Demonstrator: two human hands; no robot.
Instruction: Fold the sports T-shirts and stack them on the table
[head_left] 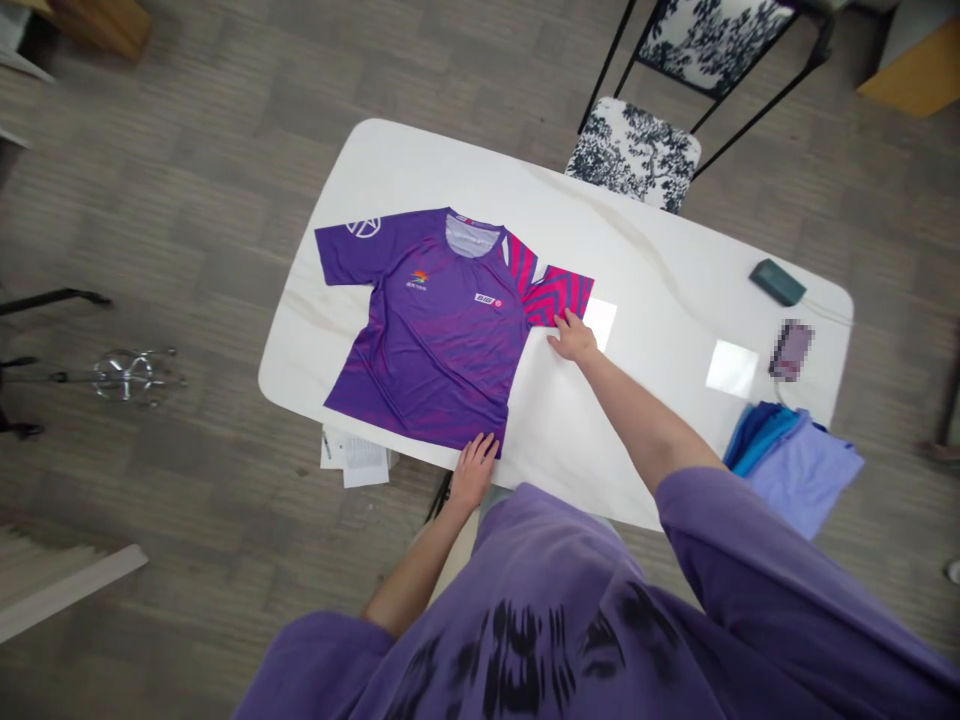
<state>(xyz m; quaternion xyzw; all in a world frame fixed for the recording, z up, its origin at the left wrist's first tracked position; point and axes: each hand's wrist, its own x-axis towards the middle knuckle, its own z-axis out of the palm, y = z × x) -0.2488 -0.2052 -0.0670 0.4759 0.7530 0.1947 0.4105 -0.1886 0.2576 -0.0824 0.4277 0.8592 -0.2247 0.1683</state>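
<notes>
A purple short-sleeved T-shirt [442, 320] lies spread out, front up, on the white table [667, 400], its collar toward the far edge. Its sleeve on the right carries pink and purple stripes. My left hand [474, 472] rests with fingers stretched out on the hem's right corner, at the near table edge. On the edge of the striped sleeve lie the fingertips of my right hand [574, 338], spread apart. Small folds run across the shirt's body.
Folded blue and lavender clothes [795, 465] hang over the table's near right edge. A dark green case [777, 282] and a blurred-out phone-like object [792, 350] lie at the right end. Beyond the far edge stands a patterned chair [636, 155]. Papers [366, 462] show below the near left edge.
</notes>
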